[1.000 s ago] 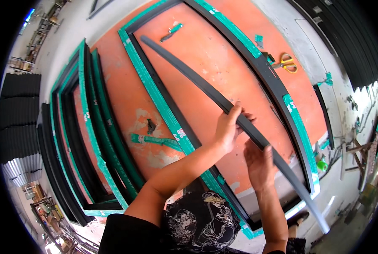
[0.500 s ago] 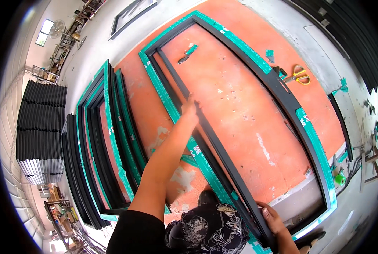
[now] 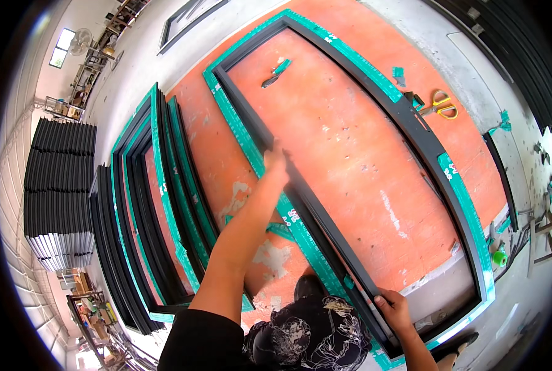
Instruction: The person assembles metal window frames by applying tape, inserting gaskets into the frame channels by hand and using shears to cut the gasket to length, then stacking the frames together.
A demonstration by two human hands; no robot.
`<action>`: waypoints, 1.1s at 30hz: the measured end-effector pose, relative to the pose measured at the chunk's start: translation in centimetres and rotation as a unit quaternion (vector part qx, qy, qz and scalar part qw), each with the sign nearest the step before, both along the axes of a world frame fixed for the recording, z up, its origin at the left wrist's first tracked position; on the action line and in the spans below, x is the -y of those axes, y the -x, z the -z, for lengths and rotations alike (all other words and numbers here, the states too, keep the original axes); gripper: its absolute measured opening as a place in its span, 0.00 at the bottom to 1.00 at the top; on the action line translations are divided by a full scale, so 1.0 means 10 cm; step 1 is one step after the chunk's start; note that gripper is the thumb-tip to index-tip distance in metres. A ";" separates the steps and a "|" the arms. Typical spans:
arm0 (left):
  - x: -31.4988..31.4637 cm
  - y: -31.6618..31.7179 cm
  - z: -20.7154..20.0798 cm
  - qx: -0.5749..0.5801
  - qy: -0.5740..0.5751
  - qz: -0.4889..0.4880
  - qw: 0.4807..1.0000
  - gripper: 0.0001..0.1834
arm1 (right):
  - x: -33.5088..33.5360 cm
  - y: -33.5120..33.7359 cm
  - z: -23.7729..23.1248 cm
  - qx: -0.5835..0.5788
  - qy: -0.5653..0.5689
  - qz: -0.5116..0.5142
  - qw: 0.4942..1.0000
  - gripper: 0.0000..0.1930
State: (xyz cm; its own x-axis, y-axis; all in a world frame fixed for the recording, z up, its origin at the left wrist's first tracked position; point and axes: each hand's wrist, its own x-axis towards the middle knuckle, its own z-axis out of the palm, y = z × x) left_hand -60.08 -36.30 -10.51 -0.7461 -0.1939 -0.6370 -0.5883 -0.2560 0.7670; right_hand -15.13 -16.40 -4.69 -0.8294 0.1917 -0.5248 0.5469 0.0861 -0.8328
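Observation:
A large dark metal frame, its outer edges covered with green printed tape, lies over the orange floor in front of me. Along its left long side runs a dark metal bar, close against the frame's inner edge. Partway up that bar, my left hand is closed over it, the fingers slightly blurred. Nearer my body, my right hand grips the bar's near end, thumb on top. Scissors with yellow handles lie just beyond the frame's right side. A dark-bladed tool rests on the floor inside the frame.
More green-taped dark frames stand to the left, beside a tall stack of black profiles. Long dark profiles lie at the upper right. A green tape roll sits at the right near a wooden stand.
The bar has shifted left against the frame's side, closing the gap at its far part. My right hand has moved slightly up with it; my left hand stays on the bar.

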 end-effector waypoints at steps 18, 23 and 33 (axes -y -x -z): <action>0.11 0.05 0.19 0.036 0.036 0.019 0.999 0.19 | 0.02 -0.06 0.36 0.008 0.035 -0.021 0.999 0.15; 0.32 -0.14 0.18 -0.083 0.305 0.110 0.942 0.32 | 0.02 0.06 0.39 0.005 0.014 -0.044 0.999 0.13; 0.89 0.35 0.42 0.008 0.680 0.164 0.715 0.70 | 0.39 0.00 0.76 -0.030 -0.071 -0.127 0.989 0.22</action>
